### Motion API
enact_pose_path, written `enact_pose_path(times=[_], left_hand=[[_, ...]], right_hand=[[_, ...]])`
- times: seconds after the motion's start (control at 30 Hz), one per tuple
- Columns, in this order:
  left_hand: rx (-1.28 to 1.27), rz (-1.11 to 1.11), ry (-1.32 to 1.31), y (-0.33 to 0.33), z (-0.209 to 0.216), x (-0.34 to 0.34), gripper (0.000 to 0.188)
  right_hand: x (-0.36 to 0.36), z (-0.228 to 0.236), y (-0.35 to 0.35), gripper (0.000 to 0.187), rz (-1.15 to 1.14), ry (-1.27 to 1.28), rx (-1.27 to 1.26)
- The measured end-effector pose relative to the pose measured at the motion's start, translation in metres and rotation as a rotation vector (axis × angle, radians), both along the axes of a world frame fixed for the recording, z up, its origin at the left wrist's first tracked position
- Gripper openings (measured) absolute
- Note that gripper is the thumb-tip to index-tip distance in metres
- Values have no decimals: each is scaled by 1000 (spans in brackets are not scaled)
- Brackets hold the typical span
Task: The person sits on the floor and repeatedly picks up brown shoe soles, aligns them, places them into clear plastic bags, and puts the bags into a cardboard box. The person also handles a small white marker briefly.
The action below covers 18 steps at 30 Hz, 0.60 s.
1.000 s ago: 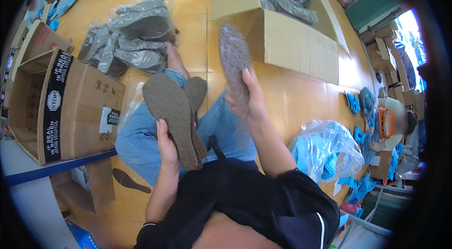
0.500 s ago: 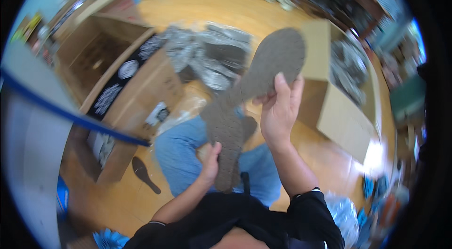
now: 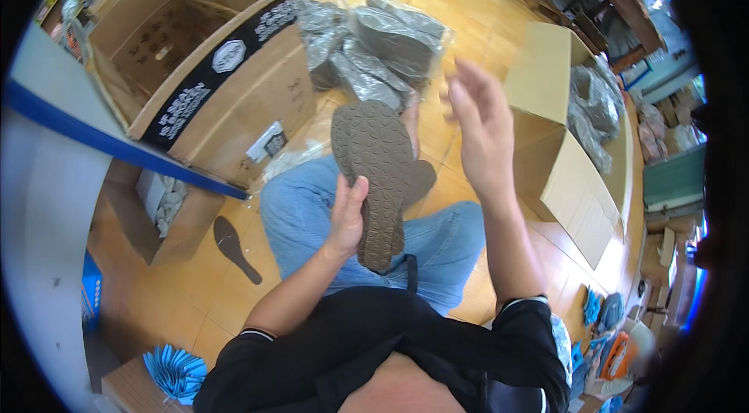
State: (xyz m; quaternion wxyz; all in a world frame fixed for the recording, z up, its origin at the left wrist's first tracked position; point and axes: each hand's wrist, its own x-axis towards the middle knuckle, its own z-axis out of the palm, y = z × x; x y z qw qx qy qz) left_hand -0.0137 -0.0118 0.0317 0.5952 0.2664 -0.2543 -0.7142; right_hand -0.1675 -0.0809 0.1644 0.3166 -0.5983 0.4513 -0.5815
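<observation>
My left hand [image 3: 347, 214] grips a small bundle of brown-grey shoe soles [image 3: 374, 155] above my lap, thumb across the near edge. The top sole shows a curved tread pattern; another sole [image 3: 421, 182] pokes out from under it at the right. My right hand [image 3: 480, 120] is raised to the right of the bundle, touching nothing, its fingers apart and slightly blurred. Beyond the bundle, clear plastic bags of grey soles [image 3: 390, 38] lie on the floor. One dark single sole [image 3: 236, 249] rests on the floor to the left of my knee.
A big open cardboard box [image 3: 257, 101] stands at the far left, a smaller box [image 3: 187, 229] below it. To the right, another open carton [image 3: 538, 85] holds plastic-wrapped pieces. A blue-edged white panel [image 3: 58, 179] runs along the left. Blue fanned sheets [image 3: 175, 372] sit at lower left.
My right hand has let go of the sole it held and moved slightly up and away. The soles now lie stacked together in my left hand. The view has shifted.
</observation>
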Motion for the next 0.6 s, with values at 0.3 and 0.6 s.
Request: enact_pose_path(times=[0.3, 0.6], left_hand=[[-71, -143, 76, 0, 3, -66, 54], [-28, -315, -34, 2, 9, -77, 75]], right_hand=[[-36, -87, 102, 46, -162, -44, 366], [-92, -84, 111, 45, -315, -481, 376]])
